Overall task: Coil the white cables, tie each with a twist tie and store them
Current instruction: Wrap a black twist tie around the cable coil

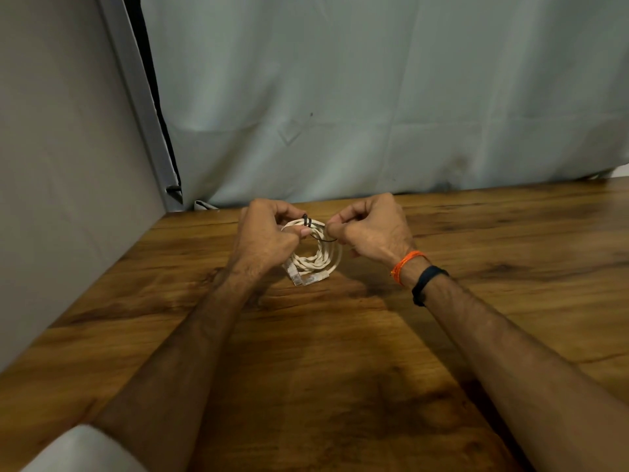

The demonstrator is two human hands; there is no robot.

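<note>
Head view: dead centre of the frame, slightly above the middle, there's a coiled white network cable with clear plastic plugs at its lower left, held just over a brown wood-grain table. A thin black wire twist tie is wrapped round the top of the coil, with a loose tail looping off to the right.

The left hand sits on the coil's left side, fingers curled in, thumb and fingertip pinching the cable right by the wrapped tie. The right hand is on the coil's right side, fingers curled too, pinching the tie's free end. That wrist has an orange thread band and a black wristband.

Across the top of the frame hangs a pale grey-green fabric curtain; a plain grey wall panel fills the left.
</note>
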